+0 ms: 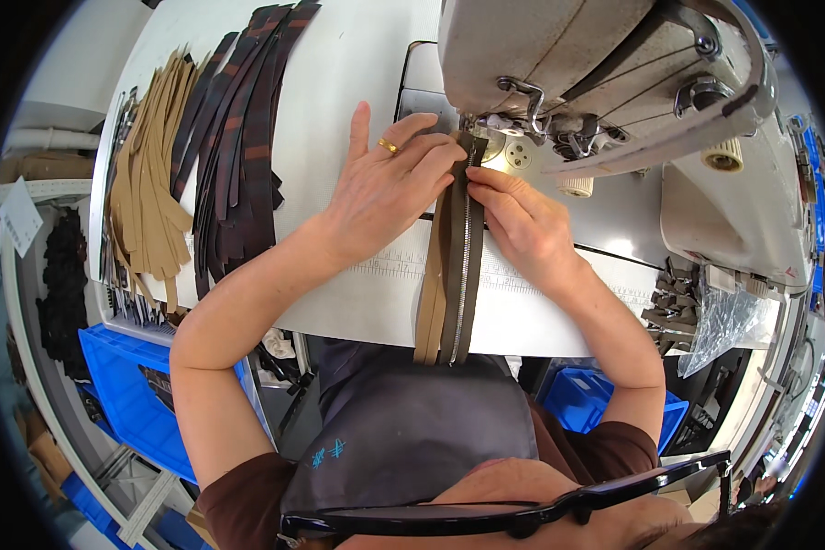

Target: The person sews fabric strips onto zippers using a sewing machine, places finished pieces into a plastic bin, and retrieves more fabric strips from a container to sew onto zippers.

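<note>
At upper centre, the right hand (532,227) pinches a long dark-brown metal-toothed zipper (468,257) — the left hand (380,194), fingers fanned, touches it, grip impossible to tell.

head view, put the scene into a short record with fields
left hand: left hand with fingertips at the zipper's left side, grip partly hidden
right hand: right hand pinching the zipper's right edge
workpiece: dark zipper with metal teeth, a tan strip along its left
machine: sewing machine, just beyond the fingertips
table left: tan strips and dark strips
table right: clear plastic bag
</note>
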### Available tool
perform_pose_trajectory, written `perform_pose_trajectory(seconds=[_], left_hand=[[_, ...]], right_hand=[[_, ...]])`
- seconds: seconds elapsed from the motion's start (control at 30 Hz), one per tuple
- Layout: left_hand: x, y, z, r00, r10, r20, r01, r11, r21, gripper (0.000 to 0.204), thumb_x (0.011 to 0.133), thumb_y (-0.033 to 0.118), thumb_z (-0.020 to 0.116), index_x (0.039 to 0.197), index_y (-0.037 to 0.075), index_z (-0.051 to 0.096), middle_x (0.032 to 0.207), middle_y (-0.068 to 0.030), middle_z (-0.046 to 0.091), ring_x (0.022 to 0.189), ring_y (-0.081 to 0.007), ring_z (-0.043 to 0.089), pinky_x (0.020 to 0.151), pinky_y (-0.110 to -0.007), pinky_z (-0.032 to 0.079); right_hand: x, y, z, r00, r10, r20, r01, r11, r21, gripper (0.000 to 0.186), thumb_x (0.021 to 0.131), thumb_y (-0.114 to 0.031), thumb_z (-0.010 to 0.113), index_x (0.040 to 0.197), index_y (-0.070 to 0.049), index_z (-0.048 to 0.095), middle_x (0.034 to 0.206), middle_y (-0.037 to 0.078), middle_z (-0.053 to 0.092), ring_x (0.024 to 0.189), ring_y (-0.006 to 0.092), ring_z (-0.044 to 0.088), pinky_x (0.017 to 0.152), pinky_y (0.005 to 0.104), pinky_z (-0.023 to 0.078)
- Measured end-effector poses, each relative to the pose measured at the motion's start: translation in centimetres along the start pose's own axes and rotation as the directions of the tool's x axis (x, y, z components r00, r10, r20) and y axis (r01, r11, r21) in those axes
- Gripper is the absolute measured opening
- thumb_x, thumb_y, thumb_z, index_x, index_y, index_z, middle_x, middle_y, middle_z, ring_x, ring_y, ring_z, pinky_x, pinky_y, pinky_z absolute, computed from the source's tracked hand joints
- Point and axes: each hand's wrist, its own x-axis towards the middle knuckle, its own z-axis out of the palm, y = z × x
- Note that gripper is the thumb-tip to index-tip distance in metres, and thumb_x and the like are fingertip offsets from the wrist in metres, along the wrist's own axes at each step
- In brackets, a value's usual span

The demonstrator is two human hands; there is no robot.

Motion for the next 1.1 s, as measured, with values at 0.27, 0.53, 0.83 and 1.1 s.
perform_pose_trajectory(seconds=[0.27, 0.53, 0.83, 1.1], left_hand=[[0.2, -0.2, 0.1, 0.999, 0.038, -0.006, -0.038, 0.999, 0.037, 0.028, 0.08, 0.018, 0.067, 0.107, 0.012, 0.063, 0.108, 0.0041, 0.058, 0.117, -0.0197, 0.048, 0.102, -0.065, 0.014], [0.0, -0.2, 0.0, 0.998, 0.058, 0.028, -0.059, 0.998, 0.036, 0.03, 0.079, 0.015, 0.064, 0.108, 0.01, 0.063, 0.112, 0.0028, 0.055, 0.12, -0.0195, 0.045, 0.103, -0.066, 0.013], [-0.2, -0.1, 0.0, 0.998, 0.059, 0.025, -0.06, 0.998, 0.031, 0.032, 0.077, 0.012, 0.064, 0.109, 0.01, 0.063, 0.111, 0.0021, 0.055, 0.121, -0.02, 0.044, 0.104, -0.066, 0.013], [-0.1, -0.4, 0.6, 0.998, 0.064, 0.002, -0.065, 0.997, 0.03, 0.031, 0.077, 0.012, 0.064, 0.108, 0.009, 0.064, 0.111, 0.0014, 0.055, 0.12, -0.0206, 0.044, 0.103, -0.067, 0.016]], right_hand=[[0.1, 0.1, 0.1, 0.999, 0.019, 0.031, -0.019, 1.0, -0.01, 0.024, 0.067, 0.002, 0.065, 0.091, 0.0, 0.063, 0.105, 0.009, 0.064, 0.065, 0.0192, 0.064, 0.056, 0.0294, 0.053], [-0.1, -0.5, -0.1, 0.989, 0.114, 0.091, -0.114, 0.993, -0.004, 0.024, 0.07, 0.009, 0.065, 0.092, 0.0, 0.064, 0.106, 0.011, 0.064, 0.092, 0.0248, 0.065, 0.075, 0.033, 0.054], [0.5, -1.4, -0.4, 0.983, 0.133, 0.124, -0.109, 0.977, -0.183, 0.035, 0.075, -0.015, 0.072, 0.107, -0.003, 0.064, 0.115, 0.011, 0.059, 0.105, 0.0282, 0.057, 0.084, 0.0375, 0.048], [0.4, -1.3, -0.3, 0.978, 0.166, 0.129, -0.135, 0.967, -0.218, 0.039, 0.073, -0.02, 0.074, 0.108, -0.004, 0.066, 0.119, 0.01, 0.059, 0.104, 0.0271, 0.057, 0.086, 0.036, 0.049]])
